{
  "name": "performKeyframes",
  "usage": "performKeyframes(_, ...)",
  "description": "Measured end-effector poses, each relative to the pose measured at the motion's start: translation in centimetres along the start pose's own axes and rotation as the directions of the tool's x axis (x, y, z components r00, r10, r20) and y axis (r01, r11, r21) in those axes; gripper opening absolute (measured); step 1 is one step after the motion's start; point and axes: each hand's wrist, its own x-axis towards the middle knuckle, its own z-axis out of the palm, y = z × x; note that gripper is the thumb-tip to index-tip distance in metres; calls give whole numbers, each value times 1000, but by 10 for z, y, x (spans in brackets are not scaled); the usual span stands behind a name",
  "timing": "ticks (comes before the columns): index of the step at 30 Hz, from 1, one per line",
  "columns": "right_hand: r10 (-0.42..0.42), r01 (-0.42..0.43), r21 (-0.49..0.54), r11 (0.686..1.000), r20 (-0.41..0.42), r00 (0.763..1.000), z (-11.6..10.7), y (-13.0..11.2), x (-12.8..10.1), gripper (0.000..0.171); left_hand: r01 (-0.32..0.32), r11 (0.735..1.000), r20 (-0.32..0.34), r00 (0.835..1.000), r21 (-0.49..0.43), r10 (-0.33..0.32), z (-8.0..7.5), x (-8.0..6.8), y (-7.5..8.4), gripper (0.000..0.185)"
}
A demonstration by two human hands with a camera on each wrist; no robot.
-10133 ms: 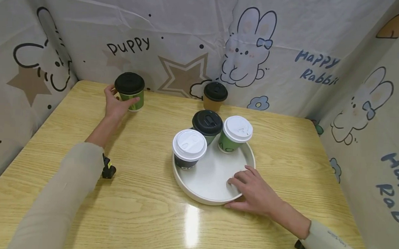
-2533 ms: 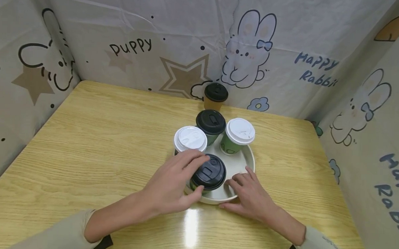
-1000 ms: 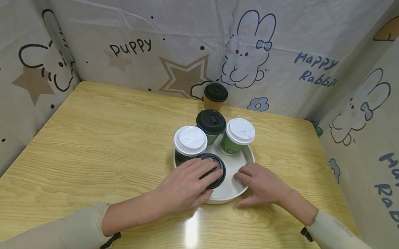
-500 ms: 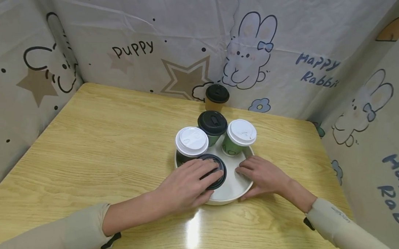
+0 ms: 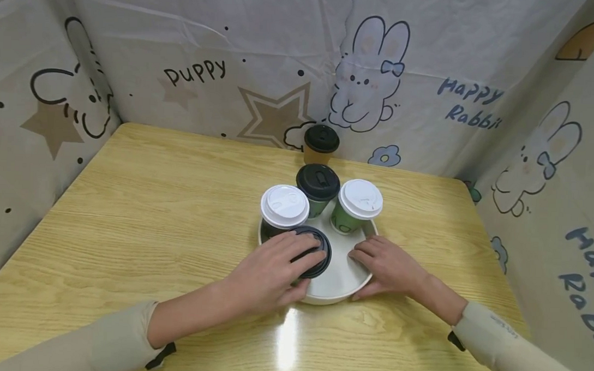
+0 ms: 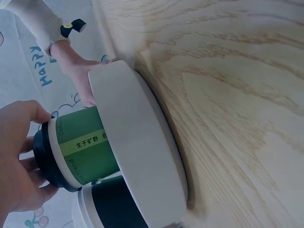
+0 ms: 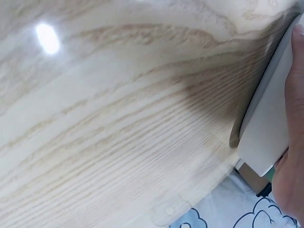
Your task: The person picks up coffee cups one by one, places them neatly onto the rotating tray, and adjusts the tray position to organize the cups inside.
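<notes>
My left hand (image 5: 266, 274) grips the black lid of a green paper coffee cup (image 6: 85, 145), fingers over the lid and thumb at its near side. This cup stands upright at the near left of the round white tray (image 5: 340, 288). My right hand (image 5: 392, 268) holds the tray's right rim, fingers over the inside and thumb low on the outer wall. Also in the tray are a dark cup with a white lid (image 5: 285, 207), a green cup with a black lid (image 5: 318, 183) and a green cup with a white lid (image 5: 357, 204).
A brown cup with a black lid (image 5: 321, 145) stands behind the tray, near the back edge of the wooden table (image 5: 178, 203). Printed cloth walls (image 5: 277, 48) close in the back and both sides.
The green cup has come from the table's far left into the tray, carried by my left hand. Lately it shifted slightly left. My right hand has slid a little up the rim.
</notes>
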Motion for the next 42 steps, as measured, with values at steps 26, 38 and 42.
performKeyframes(26, 233, -234, -5, 972, -61, 970, 6, -46, 2, 83, -17, 999, -18, 1000, -43, 16, -3, -2, -23, 32)
performKeyframes(38, 312, -316, -24, 949, -98, 945, 7, -66, 6, 83, -24, 999, -36, 999, -46, 22, -5, -1, -29, 30)
performKeyframes(42, 327, -332, -37, 943, -105, 939, 8, -71, 7, 80, -39, 998, -53, 998, -46, 37, -5, 0, -33, 29)
